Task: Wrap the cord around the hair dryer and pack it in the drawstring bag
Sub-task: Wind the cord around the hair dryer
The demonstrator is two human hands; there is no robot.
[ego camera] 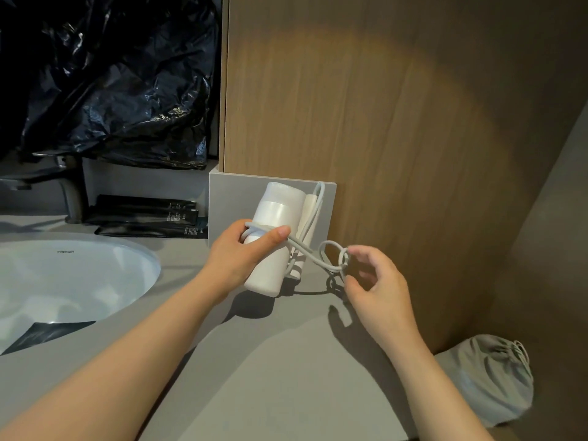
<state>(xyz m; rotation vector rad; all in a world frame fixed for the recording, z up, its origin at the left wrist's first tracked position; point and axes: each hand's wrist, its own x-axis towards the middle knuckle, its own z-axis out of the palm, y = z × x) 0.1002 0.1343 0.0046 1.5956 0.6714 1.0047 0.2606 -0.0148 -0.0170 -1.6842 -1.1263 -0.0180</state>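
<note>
Black plastic sheeting [108, 78] hangs crumpled at the top left, over a dark tap [68, 189]. Below it a white sink [73, 275] is set into the grey table [254, 370]. A dark flat packet [47, 335] lies at the sink's near edge. Behind the sink, near the grey wall block [229, 192], lie some black tubes [149, 218] side by side.

Next comes the left hand [241, 259]. It is closed around the white hair dryer [273, 237], with the thumb pressed across the body. The hair dryer is held up above the table, in front of the grey block, tilted with its wide end pointing up and away. Its folded handle lies along the right side.

The white cord [305, 253] goes around the hair dryer under the thumb, then runs right in loose loops. The right hand [378, 288] pinches one loop of the cord between thumb and first finger, and the other fingers are curled loosely. A brown wood wall [413, 122] stands behind both hands.

Far right, at the near corner of the table, sits the grey drawstring bag [490, 380]. It is slumped and bunched, with its pale strings at the top. It lies well apart from the hair dryer.
</note>
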